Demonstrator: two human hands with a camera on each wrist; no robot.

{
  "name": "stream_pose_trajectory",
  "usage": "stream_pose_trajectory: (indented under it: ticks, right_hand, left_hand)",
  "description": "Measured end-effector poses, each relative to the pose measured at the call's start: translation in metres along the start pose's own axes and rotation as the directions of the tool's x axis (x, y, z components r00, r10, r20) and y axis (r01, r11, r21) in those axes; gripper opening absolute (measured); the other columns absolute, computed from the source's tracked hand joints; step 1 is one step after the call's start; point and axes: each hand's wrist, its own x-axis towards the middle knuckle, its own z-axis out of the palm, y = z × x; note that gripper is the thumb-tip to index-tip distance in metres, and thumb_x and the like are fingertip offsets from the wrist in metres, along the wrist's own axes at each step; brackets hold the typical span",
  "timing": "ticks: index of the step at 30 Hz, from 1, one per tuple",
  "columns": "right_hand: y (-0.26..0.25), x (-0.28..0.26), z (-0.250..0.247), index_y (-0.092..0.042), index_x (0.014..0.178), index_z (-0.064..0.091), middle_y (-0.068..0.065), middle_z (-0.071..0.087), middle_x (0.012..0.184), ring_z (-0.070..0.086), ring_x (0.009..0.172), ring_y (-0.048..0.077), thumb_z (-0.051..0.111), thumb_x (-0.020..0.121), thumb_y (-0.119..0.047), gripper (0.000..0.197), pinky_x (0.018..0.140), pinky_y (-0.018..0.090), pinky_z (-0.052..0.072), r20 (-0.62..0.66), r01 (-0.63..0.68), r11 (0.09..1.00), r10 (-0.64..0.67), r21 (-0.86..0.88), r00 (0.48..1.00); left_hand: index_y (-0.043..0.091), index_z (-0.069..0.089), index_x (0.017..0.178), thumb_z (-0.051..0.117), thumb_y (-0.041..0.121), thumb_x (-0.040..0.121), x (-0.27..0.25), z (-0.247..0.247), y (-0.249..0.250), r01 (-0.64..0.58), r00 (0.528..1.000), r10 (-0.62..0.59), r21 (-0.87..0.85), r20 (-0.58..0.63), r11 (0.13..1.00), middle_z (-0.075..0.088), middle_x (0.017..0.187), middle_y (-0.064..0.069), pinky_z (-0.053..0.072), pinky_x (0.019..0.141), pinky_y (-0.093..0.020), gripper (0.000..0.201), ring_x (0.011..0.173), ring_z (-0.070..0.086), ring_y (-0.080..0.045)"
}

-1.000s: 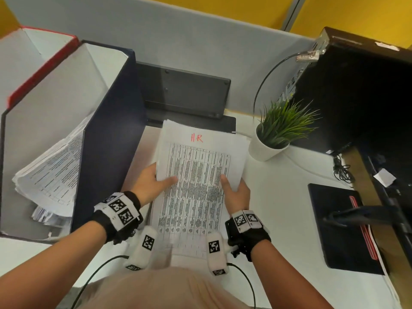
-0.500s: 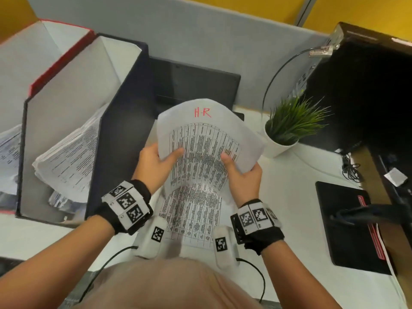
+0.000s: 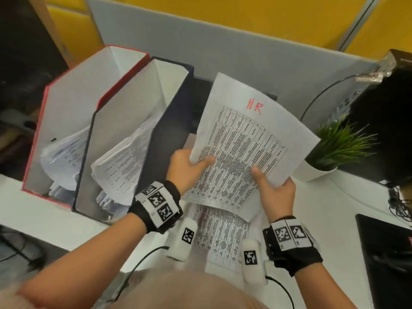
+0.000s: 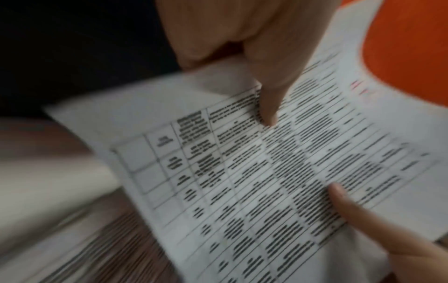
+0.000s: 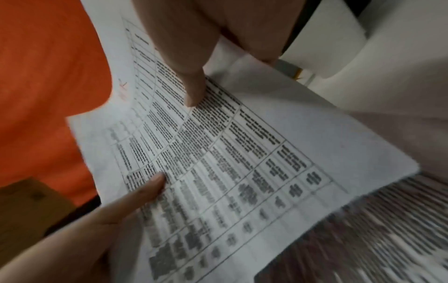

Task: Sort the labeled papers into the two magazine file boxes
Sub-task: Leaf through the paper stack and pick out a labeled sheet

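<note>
Black wristbands [image 3: 158, 207] with square-coded tags

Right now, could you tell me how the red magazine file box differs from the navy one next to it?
The red file box stands on the outside, farther to the left; the navy file box stands between it and the raised HR sheet. The red box's papers sit low and slumped, while the navy box's thicker stack leans higher towards its front. The left hand is close beside the navy box, well away from the red one. Both are open-topped, white inside, and already hold printed papers.
</note>
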Motion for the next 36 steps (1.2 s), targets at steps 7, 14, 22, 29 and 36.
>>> stream_pose_trajectory:
  ticks: [7, 14, 22, 29, 36]
  right_hand:
    - [0.009, 0.011, 0.005, -0.016, 0.105, 0.058, 0.000, 0.062, 0.081, 0.058, 0.067, -0.008, 0.073, 0.073, -0.014, 0.035, 0.061, 0.000, 0.044, 0.234, 0.141, 0.985, -0.116, -0.095, 0.965]
    - [0.066, 0.007, -0.017, -0.019, 0.104, 0.057, 0.018, 0.063, 0.098, 0.059, 0.093, 0.030, 0.080, 0.070, -0.019, 0.042, 0.080, 0.024, 0.049, 0.172, -0.098, 0.904, 0.184, -0.416, 0.968]
    - [0.092, 0.001, -0.027, -0.009, 0.131, 0.048, 0.022, 0.056, 0.127, 0.052, 0.117, 0.037, 0.087, 0.052, -0.043, 0.095, 0.106, 0.043, 0.036, -0.018, -0.186, 0.513, 0.315, -0.838, 0.949]
    - [0.096, -0.001, -0.024, -0.018, 0.138, 0.039, 0.012, 0.049, 0.135, 0.050, 0.119, 0.030, 0.084, 0.044, -0.056, 0.111, 0.105, 0.035, 0.039, -0.070, -0.162, 0.293, 0.301, -0.942, 0.951]
    - [0.103, 0.000, -0.028, -0.009, 0.135, 0.045, 0.023, 0.050, 0.130, 0.051, 0.116, 0.036, 0.091, 0.037, -0.046, 0.114, 0.103, 0.043, 0.040, -0.098, -0.193, 0.335, 0.281, -0.922, 0.955]
  left_hand:
    - [0.005, 0.062, 0.077, 0.073, 0.028, 0.078, 0.011, -0.119, 0.080, -0.107, 0.994, 0.113, 0.232, -0.011, 0.967, 0.054, 0.058, -0.001, 0.038, 0.037, -0.014, 0.026, 0.038, 0.048, -0.001]
    - [0.025, 0.070, 0.089, 0.078, 0.045, 0.060, 0.014, -0.262, 0.092, 0.062, 0.958, 0.032, 0.318, -0.284, 0.946, 0.073, 0.085, 0.013, 0.052, 0.073, -0.026, 0.036, 0.078, 0.069, -0.002]
    - [0.021, 0.068, 0.091, 0.085, 0.037, 0.057, 0.034, -0.306, 0.041, 0.314, 0.902, -0.112, 0.456, -0.416, 0.833, 0.069, 0.081, 0.002, 0.045, 0.056, -0.026, 0.041, 0.076, 0.066, -0.015]
    - [-0.001, 0.065, 0.101, 0.076, 0.020, 0.074, 0.066, -0.269, -0.006, 0.304, 0.928, -0.030, 0.706, -0.372, 0.639, 0.066, 0.099, -0.020, 0.044, 0.068, -0.032, 0.036, 0.090, 0.062, -0.033]
    - [0.005, 0.059, 0.118, 0.079, 0.008, 0.070, 0.085, -0.247, -0.033, 0.246, 0.969, -0.132, 0.870, -0.209, 0.426, 0.062, 0.114, -0.014, 0.044, 0.086, -0.033, 0.052, 0.105, 0.057, -0.030]
